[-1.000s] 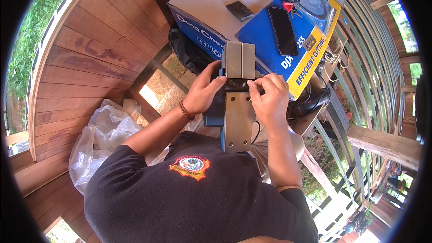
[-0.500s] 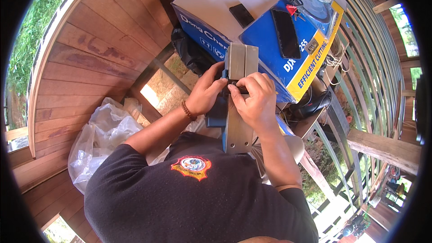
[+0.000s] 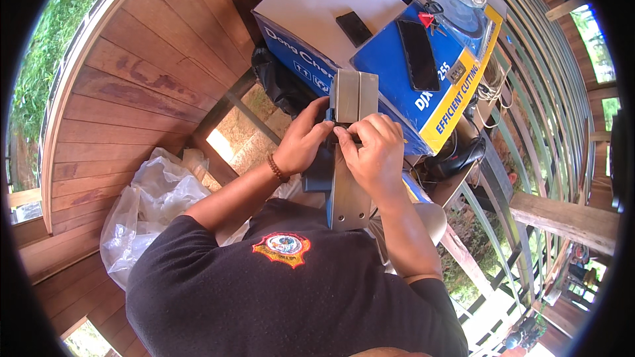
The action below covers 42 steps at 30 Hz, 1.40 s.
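Note:
A long metal tool part (image 3: 356, 98) stands in front of my chest, its far end a grooved silver-grey block. A flat silver plate (image 3: 349, 199) with two small holes forms its near end, with a dark blue body along the left side. Around the left side of this part, my left hand (image 3: 304, 140) is closed, its thumb by the middle gap. My right hand (image 3: 374, 152) pinches thumb and fingers together at that same gap. Whatever small dark piece sits between those fingertips is mostly hidden.
Beyond my hands is a large blue, white and yellow carton (image 3: 397, 59). On it lie two dark phones (image 3: 418, 55), keys with a red tag (image 3: 426, 20) and a packaged disc (image 3: 456, 16). Clear plastic sheeting (image 3: 155, 198) is at left, by the curved wooden planks (image 3: 132, 92).
Both hands stay on the metal part, which has sunk slightly toward me in the picture. My right hand's fingers have shifted a little at the gap.

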Each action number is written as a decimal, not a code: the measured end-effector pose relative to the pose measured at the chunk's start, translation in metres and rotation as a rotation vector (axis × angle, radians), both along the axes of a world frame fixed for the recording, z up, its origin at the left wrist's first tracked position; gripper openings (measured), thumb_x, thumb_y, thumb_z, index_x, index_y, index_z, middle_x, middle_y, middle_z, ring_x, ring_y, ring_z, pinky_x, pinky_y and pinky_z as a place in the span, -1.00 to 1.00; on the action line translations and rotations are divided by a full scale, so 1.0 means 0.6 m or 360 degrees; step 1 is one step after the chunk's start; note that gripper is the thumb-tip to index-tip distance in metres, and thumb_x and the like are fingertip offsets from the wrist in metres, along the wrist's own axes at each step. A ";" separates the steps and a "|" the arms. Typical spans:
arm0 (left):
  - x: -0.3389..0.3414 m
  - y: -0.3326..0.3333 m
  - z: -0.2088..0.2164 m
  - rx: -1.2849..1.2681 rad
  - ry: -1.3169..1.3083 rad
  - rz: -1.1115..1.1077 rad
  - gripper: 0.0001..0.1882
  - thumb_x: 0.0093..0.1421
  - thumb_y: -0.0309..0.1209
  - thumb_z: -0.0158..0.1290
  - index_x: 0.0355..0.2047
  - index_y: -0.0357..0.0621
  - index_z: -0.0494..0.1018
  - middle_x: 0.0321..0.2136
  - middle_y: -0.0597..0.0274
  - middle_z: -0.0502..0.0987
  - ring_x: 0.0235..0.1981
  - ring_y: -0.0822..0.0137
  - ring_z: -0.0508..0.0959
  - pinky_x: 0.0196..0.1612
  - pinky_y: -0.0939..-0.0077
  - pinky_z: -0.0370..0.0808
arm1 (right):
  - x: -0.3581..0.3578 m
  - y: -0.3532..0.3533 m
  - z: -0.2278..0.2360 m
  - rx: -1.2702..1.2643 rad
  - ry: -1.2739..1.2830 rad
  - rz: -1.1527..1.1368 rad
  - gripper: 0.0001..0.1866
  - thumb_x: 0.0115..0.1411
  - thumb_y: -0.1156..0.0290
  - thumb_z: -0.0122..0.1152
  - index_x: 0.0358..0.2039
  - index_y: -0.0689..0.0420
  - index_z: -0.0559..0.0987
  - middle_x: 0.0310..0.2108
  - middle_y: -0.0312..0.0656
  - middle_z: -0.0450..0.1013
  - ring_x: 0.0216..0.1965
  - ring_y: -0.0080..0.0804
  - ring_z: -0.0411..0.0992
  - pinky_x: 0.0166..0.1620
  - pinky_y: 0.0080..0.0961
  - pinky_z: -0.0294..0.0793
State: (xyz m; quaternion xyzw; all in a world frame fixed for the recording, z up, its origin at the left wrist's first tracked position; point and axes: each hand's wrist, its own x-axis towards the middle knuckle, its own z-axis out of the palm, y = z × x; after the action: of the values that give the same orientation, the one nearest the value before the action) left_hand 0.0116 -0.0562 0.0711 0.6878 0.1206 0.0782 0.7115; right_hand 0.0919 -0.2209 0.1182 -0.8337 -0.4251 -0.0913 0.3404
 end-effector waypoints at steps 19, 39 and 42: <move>0.003 0.002 -0.021 0.0113 -0.0097 0.0016 -0.37 0.35 -0.37 0.06 0.36 -0.43 0.26 0.17 -0.09 0.50 0.22 0.21 0.48 0.29 0.32 0.41 | -0.007 0.001 0.006 0.0096 0.0072 -0.0047 -0.88 0.09 0.43 0.48 -0.40 0.11 0.66 -0.37 -0.22 0.51 -0.24 -0.13 0.50 -0.12 -0.15 0.41; -0.005 0.005 -0.014 0.0170 0.0051 -0.0060 -0.29 0.39 -0.25 -0.03 0.46 -0.36 0.17 0.33 -0.16 0.39 0.24 0.11 0.49 0.28 0.24 0.43 | -0.005 0.019 0.030 -0.0214 -0.0102 -0.0031 -0.80 0.04 0.33 0.43 -0.52 0.12 0.56 -0.41 -0.15 0.49 -0.27 -0.08 0.50 -0.15 -0.07 0.36; -0.004 0.007 -0.015 0.0306 0.0033 -0.0060 -0.28 0.38 -0.25 -0.03 0.46 -0.36 0.17 0.31 -0.18 0.41 0.21 0.11 0.51 0.26 0.24 0.45 | -0.004 0.023 0.029 -0.0205 -0.0201 -0.0035 -0.81 0.04 0.34 0.42 -0.52 0.13 0.56 -0.43 -0.15 0.48 -0.27 -0.08 0.50 -0.15 -0.06 0.35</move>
State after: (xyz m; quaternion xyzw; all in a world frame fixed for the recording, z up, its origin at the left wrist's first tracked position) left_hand 0.0091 -0.0519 0.0621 0.7559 0.1069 0.0689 0.6422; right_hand 0.0896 -0.2073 0.1358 -0.8511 -0.4415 -0.1200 0.2574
